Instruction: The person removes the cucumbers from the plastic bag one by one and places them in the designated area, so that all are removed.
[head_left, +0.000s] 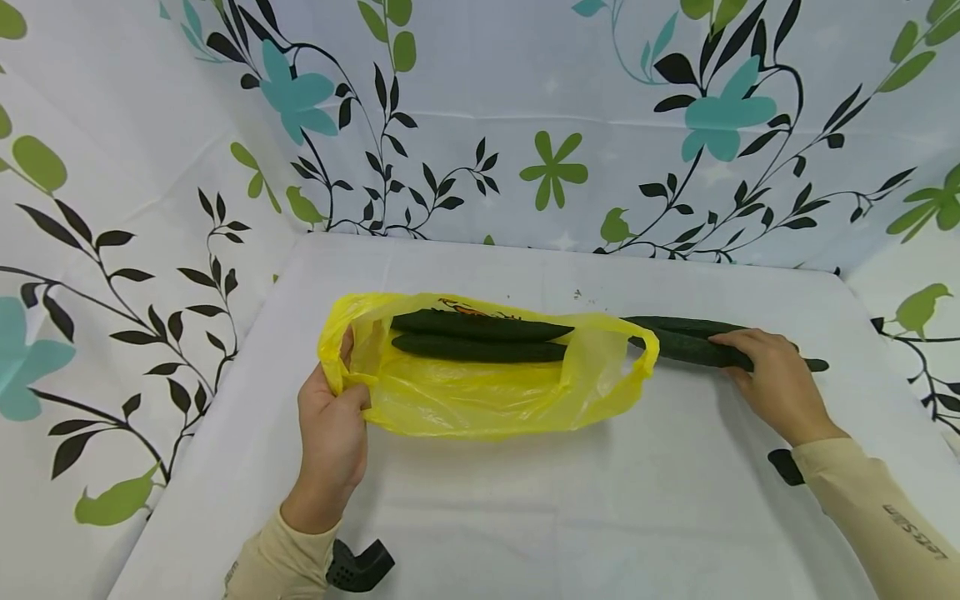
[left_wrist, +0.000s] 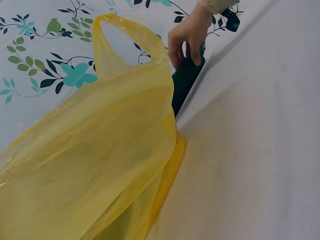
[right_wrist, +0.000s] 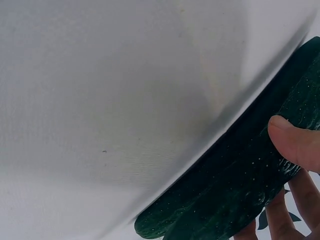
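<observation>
A yellow plastic bag (head_left: 480,408) lies on its side with its mouth toward me. My left hand (head_left: 333,433) pinches the bag's left handle and rim between thumb and fingers. Inside, two long dark green cucumbers lie one behind the other, the rear one (head_left: 483,326) and the front one (head_left: 476,348). To the right of the bag, my right hand (head_left: 776,383) grips a cucumber (head_left: 693,349), thumb on the near side and fingers over it. Another cucumber (head_left: 682,325) lies right along its far side. The bag's right handle loop overlaps their left ends in the head view.
The white-covered table (head_left: 555,517) runs back to a leaf-and-flower patterned cloth (head_left: 480,100) behind and at both sides. Small dark specks (head_left: 577,294) dot the table behind the bag. Black wrist pieces (head_left: 360,567) show by both sleeves.
</observation>
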